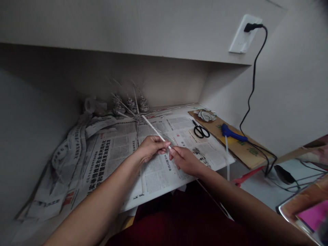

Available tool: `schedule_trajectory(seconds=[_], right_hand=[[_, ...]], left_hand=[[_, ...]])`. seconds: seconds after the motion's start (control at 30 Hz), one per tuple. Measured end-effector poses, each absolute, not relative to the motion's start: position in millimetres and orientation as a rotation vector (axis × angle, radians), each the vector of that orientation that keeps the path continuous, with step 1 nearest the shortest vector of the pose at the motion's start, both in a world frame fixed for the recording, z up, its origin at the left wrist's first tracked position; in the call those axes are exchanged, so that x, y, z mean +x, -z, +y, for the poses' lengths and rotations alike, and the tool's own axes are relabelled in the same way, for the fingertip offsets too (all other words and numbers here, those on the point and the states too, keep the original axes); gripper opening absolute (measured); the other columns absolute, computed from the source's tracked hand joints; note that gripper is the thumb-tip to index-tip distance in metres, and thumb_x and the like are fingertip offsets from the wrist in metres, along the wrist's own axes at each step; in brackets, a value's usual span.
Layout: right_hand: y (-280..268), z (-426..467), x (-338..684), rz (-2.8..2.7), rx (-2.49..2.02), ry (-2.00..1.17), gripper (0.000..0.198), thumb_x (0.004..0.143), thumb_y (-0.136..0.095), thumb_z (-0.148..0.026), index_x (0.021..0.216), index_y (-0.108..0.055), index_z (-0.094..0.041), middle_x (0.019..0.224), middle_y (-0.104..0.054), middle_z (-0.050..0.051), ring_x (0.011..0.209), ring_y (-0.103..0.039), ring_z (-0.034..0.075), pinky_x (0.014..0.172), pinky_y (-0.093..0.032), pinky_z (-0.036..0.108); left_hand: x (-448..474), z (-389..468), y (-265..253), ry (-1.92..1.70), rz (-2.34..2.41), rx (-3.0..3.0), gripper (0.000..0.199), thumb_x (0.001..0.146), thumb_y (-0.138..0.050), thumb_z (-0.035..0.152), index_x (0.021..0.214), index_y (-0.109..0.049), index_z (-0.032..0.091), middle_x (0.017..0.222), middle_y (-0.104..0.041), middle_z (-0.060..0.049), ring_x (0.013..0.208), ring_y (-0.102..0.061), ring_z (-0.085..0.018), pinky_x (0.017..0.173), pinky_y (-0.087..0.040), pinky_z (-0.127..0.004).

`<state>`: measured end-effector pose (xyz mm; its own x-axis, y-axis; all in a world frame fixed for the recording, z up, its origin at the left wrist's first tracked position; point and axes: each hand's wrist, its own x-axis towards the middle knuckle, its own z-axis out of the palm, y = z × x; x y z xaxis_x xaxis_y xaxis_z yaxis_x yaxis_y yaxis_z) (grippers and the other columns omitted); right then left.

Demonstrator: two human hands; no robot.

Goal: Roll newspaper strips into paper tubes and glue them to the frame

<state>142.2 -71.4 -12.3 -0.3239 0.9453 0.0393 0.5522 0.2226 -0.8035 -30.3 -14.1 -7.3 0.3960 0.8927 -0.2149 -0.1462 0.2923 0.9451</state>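
A thin white rolled-paper stick (154, 128) slants from a hub of crossed newspaper sticks (139, 118) down to my fingers. My left hand (152, 148) pinches it close to its near end. Beside it, touching or almost touching, my right hand (183, 158) grips the very tip of the same stick. More sticks radiate from the hub, some pointing up and back. Under both hands lie newspaper sheets (153, 171) spread over the white tabletop.
Small woven newspaper cones (131, 105) stand at the back. Newspaper strips (74, 143) pile up on the left. To the right are black scissors (200, 130), cardboard (230, 147), a blue glue gun (233, 133) with a cord to the wall socket (245, 33), and a red-handled tool (248, 176).
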Motion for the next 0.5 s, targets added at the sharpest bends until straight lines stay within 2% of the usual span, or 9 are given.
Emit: schedule_trajectory(seconds=[0.2, 0.33, 0.4, 0.5], right_hand=[[12.3, -74.7, 141.5, -2.141, -1.412, -0.490, 0.030, 0.096, -0.036, -0.035, 0.084, -0.058, -0.019, 0.075, -0.064, 0.006, 0.068, -0.059, 0.018, 0.066, -0.040, 0.032], [14.2, -74.6, 142.4, -2.152, -1.445, -0.413, 0.026, 0.095, -0.037, -0.034, 0.083, -0.055, -0.019, 0.076, -0.064, 0.007, 0.067, -0.059, 0.020, 0.067, -0.039, 0.034], [14.2, -74.2, 143.4, -2.078, -1.414, -0.592, 0.028, 0.095, -0.037, -0.036, 0.079, -0.053, -0.019, 0.069, -0.060, 0.005, 0.062, -0.056, 0.018, 0.064, -0.040, 0.033], [13.3, -72.8, 145.4, -1.819, -1.247, -1.279, 0.036, 0.097, -0.029, -0.044, 0.074, -0.045, -0.021, 0.049, -0.041, -0.004, 0.045, -0.046, 0.013, 0.051, -0.039, 0.029]], left_hand=[[-30.5, -13.5, 7.6, -0.843, 0.913, 1.037, 0.028, 0.059, -0.085, 0.027, 0.070, -0.067, 0.008, 0.061, -0.065, -0.004, 0.049, -0.056, -0.008, 0.050, -0.047, -0.020], [-31.3, -11.4, 6.0, -0.913, 0.912, 1.001, 0.026, 0.061, -0.084, 0.026, 0.070, -0.067, 0.008, 0.059, -0.061, -0.002, 0.048, -0.055, -0.006, 0.048, -0.046, -0.018], [-31.6, -11.5, 4.7, -0.925, 0.891, 0.978, 0.025, 0.061, -0.084, 0.025, 0.070, -0.068, 0.008, 0.059, -0.061, -0.001, 0.050, -0.055, -0.006, 0.048, -0.046, -0.017], [-31.6, -12.9, 3.0, -0.907, 0.849, 0.947, 0.027, 0.059, -0.085, 0.026, 0.070, -0.068, 0.008, 0.061, -0.062, -0.002, 0.052, -0.056, -0.007, 0.050, -0.047, -0.017]])
